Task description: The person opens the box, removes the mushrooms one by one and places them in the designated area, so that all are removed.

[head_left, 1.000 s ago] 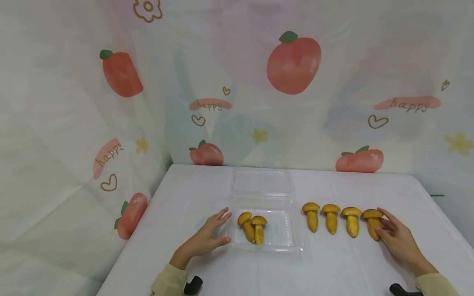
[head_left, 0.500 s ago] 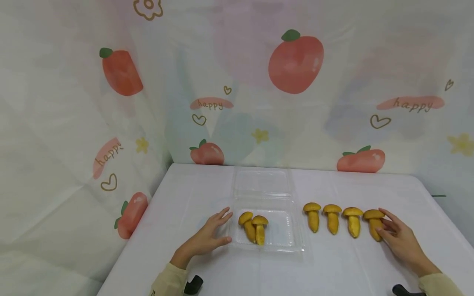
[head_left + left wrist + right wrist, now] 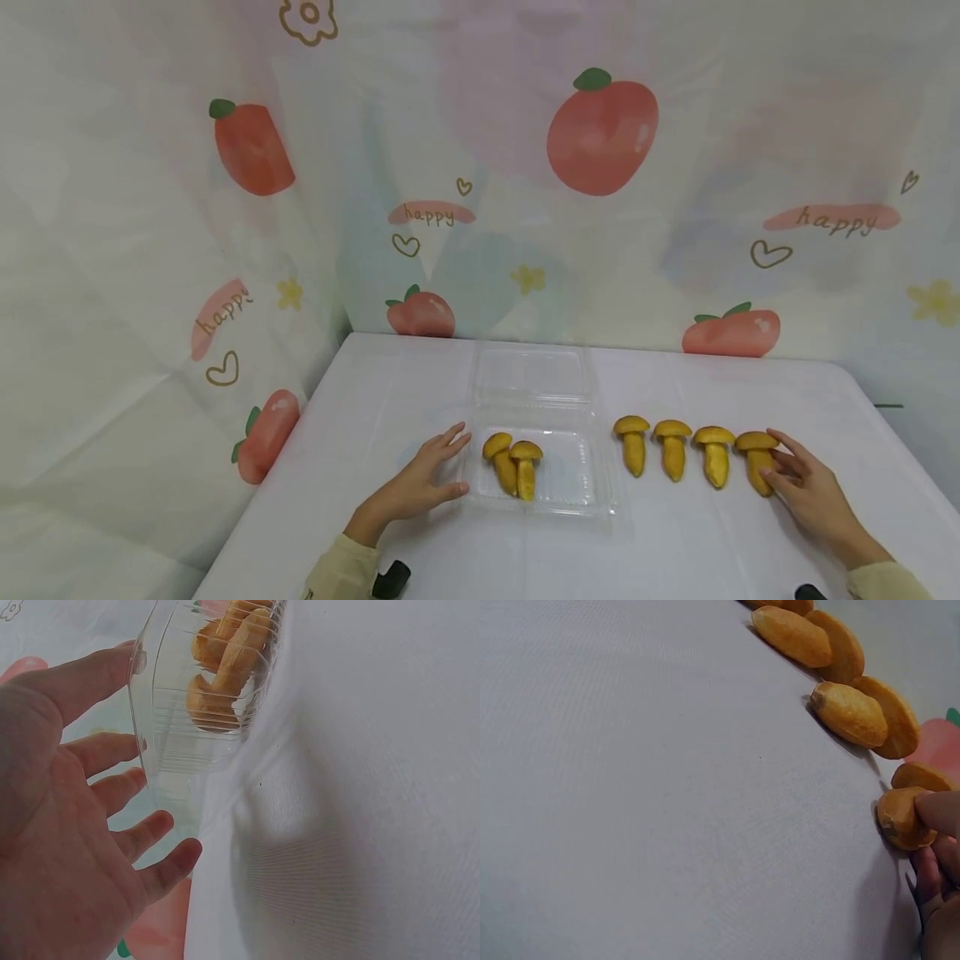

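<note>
My right hand (image 3: 813,492) pinches the stem of the rightmost yellow-brown mushroom (image 3: 756,460), which lies on the white table. In the right wrist view the thumb (image 3: 939,811) presses on that stem, with fingers on its other side. My left hand (image 3: 416,479) is spread at the left edge of a clear plastic clamshell box (image 3: 573,467). The left wrist view has its fingertips right at the box's rim (image 3: 142,720), the fingers nearly straight. Two mushrooms, a left one (image 3: 501,462) and a right one (image 3: 527,468), lie leaning together in the box.
Three more mushrooms lie in a row between box and right hand: one near the box (image 3: 633,446), a middle one (image 3: 672,450), and another (image 3: 715,456). The box lid (image 3: 532,375) lies open toward the back. A printed cloth wall (image 3: 480,125) borders the table.
The head view has shifted slightly. Both hands, the box and the mushrooms keep their places.
</note>
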`<state>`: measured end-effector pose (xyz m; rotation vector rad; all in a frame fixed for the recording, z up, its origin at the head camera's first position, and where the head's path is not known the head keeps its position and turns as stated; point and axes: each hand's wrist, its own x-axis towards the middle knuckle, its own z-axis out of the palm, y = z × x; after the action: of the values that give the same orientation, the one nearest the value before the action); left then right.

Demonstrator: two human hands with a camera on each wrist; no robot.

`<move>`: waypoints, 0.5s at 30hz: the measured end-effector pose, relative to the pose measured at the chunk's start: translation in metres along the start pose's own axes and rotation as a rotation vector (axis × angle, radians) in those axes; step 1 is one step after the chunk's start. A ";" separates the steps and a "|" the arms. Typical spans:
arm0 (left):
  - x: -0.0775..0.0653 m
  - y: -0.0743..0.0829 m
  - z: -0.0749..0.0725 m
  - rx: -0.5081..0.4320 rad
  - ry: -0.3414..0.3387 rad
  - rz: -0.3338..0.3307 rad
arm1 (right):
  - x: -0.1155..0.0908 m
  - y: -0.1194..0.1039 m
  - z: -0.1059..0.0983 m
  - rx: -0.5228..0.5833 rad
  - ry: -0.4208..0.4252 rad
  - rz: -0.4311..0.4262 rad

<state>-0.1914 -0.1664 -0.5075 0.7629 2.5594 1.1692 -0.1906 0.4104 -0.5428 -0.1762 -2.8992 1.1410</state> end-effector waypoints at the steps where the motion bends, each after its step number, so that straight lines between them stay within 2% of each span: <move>1: 0.000 0.000 0.000 -0.001 -0.002 -0.001 | 0.000 0.001 0.000 -0.001 0.001 0.000; 7: 0.000 0.001 0.000 0.014 -0.001 0.001 | 0.001 0.002 0.000 -0.009 0.011 -0.015; 15: 0.001 0.000 0.000 0.008 -0.009 0.003 | -0.001 -0.002 -0.002 0.008 -0.030 0.011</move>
<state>-0.1924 -0.1663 -0.5071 0.7724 2.5583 1.1543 -0.1899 0.4108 -0.5399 -0.1764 -2.9228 1.1666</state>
